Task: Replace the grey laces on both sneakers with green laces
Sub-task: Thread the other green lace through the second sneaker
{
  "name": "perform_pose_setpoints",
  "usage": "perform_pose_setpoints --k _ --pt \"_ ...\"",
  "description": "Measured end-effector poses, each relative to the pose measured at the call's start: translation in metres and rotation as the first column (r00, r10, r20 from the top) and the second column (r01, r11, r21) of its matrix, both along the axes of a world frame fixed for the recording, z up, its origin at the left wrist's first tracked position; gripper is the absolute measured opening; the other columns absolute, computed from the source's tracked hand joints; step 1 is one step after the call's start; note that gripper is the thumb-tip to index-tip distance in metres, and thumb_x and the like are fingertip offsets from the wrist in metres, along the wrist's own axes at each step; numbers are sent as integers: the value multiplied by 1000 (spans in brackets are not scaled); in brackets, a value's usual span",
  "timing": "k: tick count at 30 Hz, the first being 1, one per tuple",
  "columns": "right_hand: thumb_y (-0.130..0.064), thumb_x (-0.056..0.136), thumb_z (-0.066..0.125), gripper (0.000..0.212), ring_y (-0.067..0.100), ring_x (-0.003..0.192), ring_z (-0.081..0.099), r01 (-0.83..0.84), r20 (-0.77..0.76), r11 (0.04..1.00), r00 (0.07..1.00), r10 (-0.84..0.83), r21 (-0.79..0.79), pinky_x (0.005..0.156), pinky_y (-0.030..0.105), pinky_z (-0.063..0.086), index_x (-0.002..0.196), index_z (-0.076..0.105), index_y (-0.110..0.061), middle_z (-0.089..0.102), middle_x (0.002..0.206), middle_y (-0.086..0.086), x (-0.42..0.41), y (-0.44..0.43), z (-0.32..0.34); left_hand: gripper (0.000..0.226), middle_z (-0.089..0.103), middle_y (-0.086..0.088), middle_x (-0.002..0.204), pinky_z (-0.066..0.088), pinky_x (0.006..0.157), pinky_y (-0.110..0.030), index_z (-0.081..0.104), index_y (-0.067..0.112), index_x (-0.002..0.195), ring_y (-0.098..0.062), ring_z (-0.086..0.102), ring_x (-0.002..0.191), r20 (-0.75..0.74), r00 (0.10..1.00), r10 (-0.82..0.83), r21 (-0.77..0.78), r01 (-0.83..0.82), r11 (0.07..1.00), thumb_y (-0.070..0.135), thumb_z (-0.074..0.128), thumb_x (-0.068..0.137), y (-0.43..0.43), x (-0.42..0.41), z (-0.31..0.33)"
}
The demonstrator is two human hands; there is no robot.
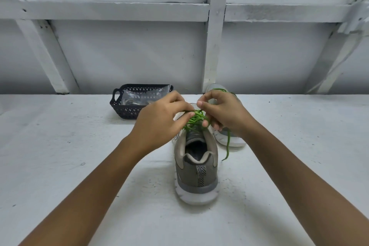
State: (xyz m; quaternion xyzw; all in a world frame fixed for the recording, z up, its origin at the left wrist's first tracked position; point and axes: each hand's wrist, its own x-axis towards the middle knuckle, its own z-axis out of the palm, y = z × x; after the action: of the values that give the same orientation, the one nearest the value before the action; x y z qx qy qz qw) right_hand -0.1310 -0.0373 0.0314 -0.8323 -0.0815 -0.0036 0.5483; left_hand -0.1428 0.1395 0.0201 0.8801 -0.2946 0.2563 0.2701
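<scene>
Left hand and right hand above sneaker front, fingers pinching lace. Likely knotting: keep 2 ends evenly taut, seat knot centred, snug.

Grey sneaker upright, heel toward camera, green lace threaded; second sneaker behind.

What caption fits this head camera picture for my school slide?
Left hand and right hand pinch the green lace on a grey sneaker; a second sneaker and black basket sit behind.
</scene>
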Motion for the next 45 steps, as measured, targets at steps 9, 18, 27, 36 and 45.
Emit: perform_pose_setpoints --k 9,18,27,36,45 --pt "-62 69 64 25 -5 101 46 -20 321 936 937 140 -352 81 1 30 76 61 -38 50 105 -13 -21 -3 -9 21 49 13 52 12 38 -17 73 15 73 -5 23 43 -694 597 -403 -582 -135 802 19 61 88 4 6 13" --pt "-31 81 71 24 9 87 49 109 476 916 874 96 -385 78 17 41 99 66 -15 52 99 -1 -23 5 -15 22 51 13 45 19 36 -13 74 17 71 -2 24 40 -683 610 -402 -551 -69 831 20 61 89 1 2 15" --pt "-23 84 64 20 27 57 50 219 675 866 718 169 -450 48 40 45 69 62 -10 48 74 -1 -32 6 -10 19 44 18 40 24 39 -8 71 20 74 0 34 37 -643 694 -324 -462 -15 887 17 60 89 -1 1 16" --pt "-20 83 56 23 24 53 52 474 842 784 528 111 -401 46 24 37 69 68 -6 62 72 6 -28 0 -10 21 47 19 42 24 40 -10 71 19 76 -1 33 38 -615 723 -316 -444 13 896 18 57 91 -2 -1 19" --pt "-5 97 41 28 14 42 45 -175 23 867 982 186 466 43 24 43 71 49 -12 45 48 0 -32 -12 11 19 51 19 43 23 39 -10 70 14 82 -1 31 37 -621 714 -324 -442 23 897 18 55 93 0 3 22"
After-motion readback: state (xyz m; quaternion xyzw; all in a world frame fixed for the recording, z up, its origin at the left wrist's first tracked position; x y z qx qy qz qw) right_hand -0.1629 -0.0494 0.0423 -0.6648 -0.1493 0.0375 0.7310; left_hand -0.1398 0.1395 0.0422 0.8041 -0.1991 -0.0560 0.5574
